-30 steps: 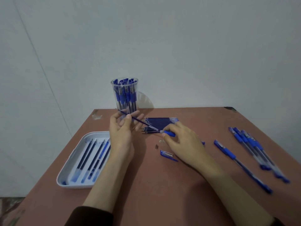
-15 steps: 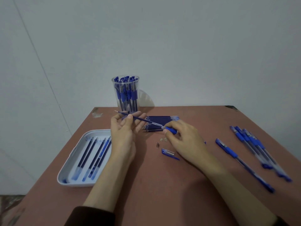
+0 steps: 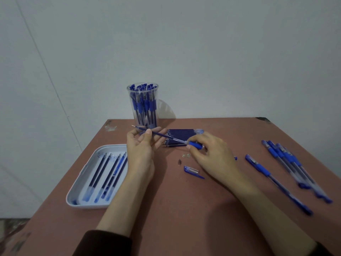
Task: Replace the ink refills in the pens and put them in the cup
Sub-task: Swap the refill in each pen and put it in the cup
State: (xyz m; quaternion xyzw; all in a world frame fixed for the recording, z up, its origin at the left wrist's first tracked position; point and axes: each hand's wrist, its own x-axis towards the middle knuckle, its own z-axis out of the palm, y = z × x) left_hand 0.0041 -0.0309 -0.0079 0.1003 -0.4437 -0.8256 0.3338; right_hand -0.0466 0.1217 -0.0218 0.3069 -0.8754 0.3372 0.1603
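My right hand [image 3: 210, 154] grips the blue grip section of a pen barrel [image 3: 194, 144]. A dark blue refill [image 3: 162, 135] sticks out of that barrel toward the upper left. My left hand [image 3: 142, 148] pinches the refill near its tip between thumb and fingers. Behind the hands lies a row of new refills [image 3: 184, 133]. A clear cup [image 3: 143, 106] full of blue pens stands at the table's far edge. A pen cap [image 3: 192, 171] and a small metal tip [image 3: 179, 161] lie on the table between my hands.
A white tray [image 3: 81, 176] at the left holds several used refills. Several blue pens [image 3: 287, 167] lie on the right side of the brown table [image 3: 184, 209]. Small bits [image 3: 186, 155] lie near the metal tip. The wall is close behind.
The refill and both hands have shifted slightly; the refill now points a little further left past the cup's base. Both hands keep their hold.
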